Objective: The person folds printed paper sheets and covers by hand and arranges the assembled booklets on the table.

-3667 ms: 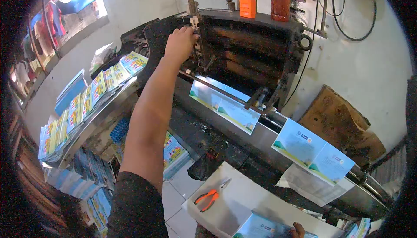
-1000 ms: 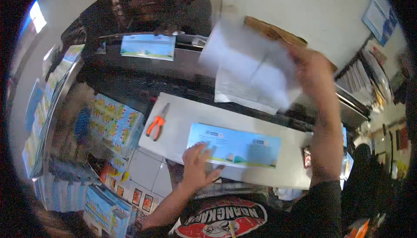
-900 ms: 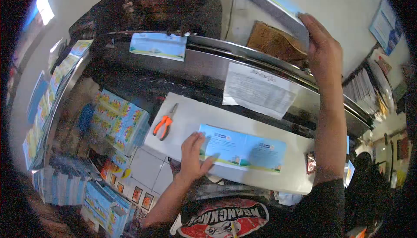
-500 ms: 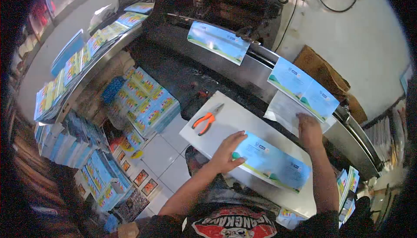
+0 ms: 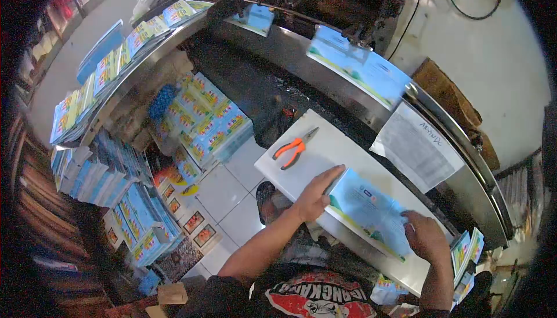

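On the white bench top [image 5: 301, 179] lies a blue printed sheet [image 5: 365, 208] with green hills along one edge; whether others are stacked under it I cannot tell. My left hand [image 5: 318, 195] rests against its left end, fingers stretched along the edge. At the right end my right hand [image 5: 427, 237] has curled fingers on the sheet, their tips partly hidden. Orange-handled pliers [image 5: 295, 148] lie on the bench beyond my left hand.
A metal rail with blue printed sheets [image 5: 357, 66] runs behind the bench, a handwritten paper [image 5: 418, 147] hanging below. Printed stacks [image 5: 214, 121] stand on the floor at left; more sheets line a curved ledge [image 5: 136, 63]. Booklets [image 5: 466, 254] sit at the bench's right end.
My right hand has come down from the rail to the sheet on the bench. The rail sheets have shifted left, uncovering the handwritten paper. The view has moved slightly.
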Demonstrator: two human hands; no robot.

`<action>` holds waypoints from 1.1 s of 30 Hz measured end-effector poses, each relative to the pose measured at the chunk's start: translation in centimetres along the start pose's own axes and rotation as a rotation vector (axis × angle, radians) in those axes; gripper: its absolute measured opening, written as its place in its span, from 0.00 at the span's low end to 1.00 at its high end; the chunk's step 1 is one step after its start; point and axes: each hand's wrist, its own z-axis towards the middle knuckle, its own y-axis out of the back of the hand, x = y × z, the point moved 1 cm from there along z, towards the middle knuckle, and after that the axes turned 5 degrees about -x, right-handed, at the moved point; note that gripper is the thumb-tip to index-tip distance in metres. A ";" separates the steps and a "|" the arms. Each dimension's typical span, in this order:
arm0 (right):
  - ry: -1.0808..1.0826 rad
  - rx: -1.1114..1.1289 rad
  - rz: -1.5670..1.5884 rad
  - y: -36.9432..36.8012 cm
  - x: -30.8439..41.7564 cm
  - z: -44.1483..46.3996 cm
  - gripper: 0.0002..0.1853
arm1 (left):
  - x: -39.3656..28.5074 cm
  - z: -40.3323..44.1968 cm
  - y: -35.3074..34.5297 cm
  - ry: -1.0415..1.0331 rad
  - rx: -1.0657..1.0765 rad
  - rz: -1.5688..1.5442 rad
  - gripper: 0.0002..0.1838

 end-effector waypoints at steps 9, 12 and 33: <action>0.334 -0.241 -0.153 -6.8 0.3 -0.7 0.30 | 0.9 -0.2 0.0 -0.033 -0.015 0.019 0.52; 0.244 -0.097 0.083 -2.6 -0.7 -0.6 0.20 | 1.7 -0.5 -0.7 0.008 -0.072 -0.128 0.53; 0.237 -0.682 -0.149 -1.5 -3.4 10.7 0.15 | 0.6 -0.4 -0.2 0.037 -0.064 0.047 0.38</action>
